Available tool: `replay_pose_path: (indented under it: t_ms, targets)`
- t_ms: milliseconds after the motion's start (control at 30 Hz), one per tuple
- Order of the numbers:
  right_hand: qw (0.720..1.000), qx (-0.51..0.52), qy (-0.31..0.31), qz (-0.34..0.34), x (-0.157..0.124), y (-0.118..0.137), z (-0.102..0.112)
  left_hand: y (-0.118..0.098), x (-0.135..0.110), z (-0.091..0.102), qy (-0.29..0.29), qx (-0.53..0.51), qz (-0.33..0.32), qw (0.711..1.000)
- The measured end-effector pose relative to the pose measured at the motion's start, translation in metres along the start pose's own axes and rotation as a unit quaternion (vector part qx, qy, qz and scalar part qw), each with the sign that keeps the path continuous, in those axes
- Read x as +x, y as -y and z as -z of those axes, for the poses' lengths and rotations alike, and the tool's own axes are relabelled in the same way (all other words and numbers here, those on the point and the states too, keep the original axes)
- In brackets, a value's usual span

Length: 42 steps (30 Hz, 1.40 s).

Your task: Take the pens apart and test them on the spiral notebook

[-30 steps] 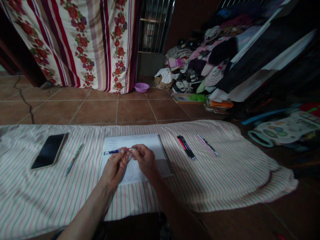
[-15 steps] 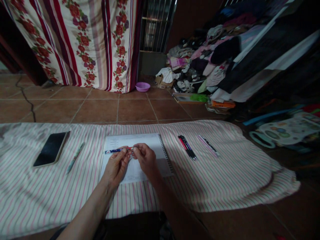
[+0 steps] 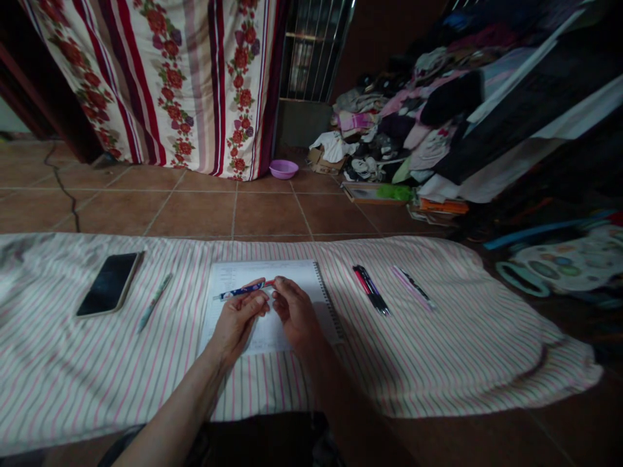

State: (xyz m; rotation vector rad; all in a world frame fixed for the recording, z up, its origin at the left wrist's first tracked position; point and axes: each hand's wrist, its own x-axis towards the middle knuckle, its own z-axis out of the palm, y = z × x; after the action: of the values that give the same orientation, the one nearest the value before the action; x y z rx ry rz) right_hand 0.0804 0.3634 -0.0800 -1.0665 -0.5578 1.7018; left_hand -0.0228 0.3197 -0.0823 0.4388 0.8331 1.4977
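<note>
Over the notebook, my two hands come together at a dark blue patterned pen (image 3: 241,290) with a red end. My left hand (image 3: 239,319) is closed, its fingers around the pen's middle and its thumb just below the barrel. Fingertips of my right hand (image 3: 295,311) pinch the red end of the pen. Whether a small part also sits between the fingers cannot be made out. Beneath lies the open spiral notebook (image 3: 311,324), its white page carrying faint print and its coil on the right side.
Left of the notebook lie a pale green patterned pen (image 3: 154,303) and a phone (image 3: 109,285). To the right are several dark and red pens (image 3: 370,290), then a pink pen and a black-and-white one (image 3: 413,287). Striped cloth (image 3: 462,344) covers the surface. A purple basin (image 3: 283,169) stands on the floor.
The pen has tilted, its red end now a little higher, and my left thumb has slid below the barrel. The whole view has shifted slightly, so everything sits further right.
</note>
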Motion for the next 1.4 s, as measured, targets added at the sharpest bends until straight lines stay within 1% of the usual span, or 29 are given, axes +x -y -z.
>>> replay_pose_path:
  t_ms: [67,167,300,433,533,767,967,1033,1200,1400]
  targets:
    - [1.0,0.011,-0.009,0.002,0.002,0.004,0.001,-0.005,-0.005,-0.001,0.04,0.0,0.01,0.999]
    - [0.999,0.037,-0.005,0.006,0.005,0.01,0.004,-0.011,-0.012,0.001,0.095,-0.024,0.019,0.995]
    - [0.997,0.081,-0.007,-0.005,0.007,0.011,0.007,-0.018,-0.016,0.007,0.121,-0.098,0.062,0.986]
    - [0.993,0.117,0.013,-0.011,0.011,0.008,0.008,-0.021,-0.017,0.01,0.132,-0.129,0.103,0.977]
    - [0.992,0.121,0.028,-0.008,0.015,0.006,0.008,-0.02,-0.017,0.011,0.136,-0.126,0.115,0.976]
    - [0.991,0.124,0.044,-0.006,0.02,0.003,0.009,-0.019,-0.016,0.011,0.121,-0.113,0.096,0.981]
    - [0.983,0.177,0.043,-0.026,0.015,0.004,0.006,-0.016,-0.017,0.008,0.12,-0.099,0.084,0.984]
    - [0.984,0.172,0.043,-0.03,0.014,0.005,0.005,-0.016,-0.018,0.006,0.118,-0.095,0.078,0.985]
    - [0.993,0.104,0.057,-0.021,0.015,0.004,0.008,-0.013,-0.017,0.006,0.128,-0.068,0.071,0.987]
    - [0.99,0.132,0.044,-0.029,0.016,0.003,0.009,-0.011,-0.016,0.008,0.121,-0.042,0.067,0.99]
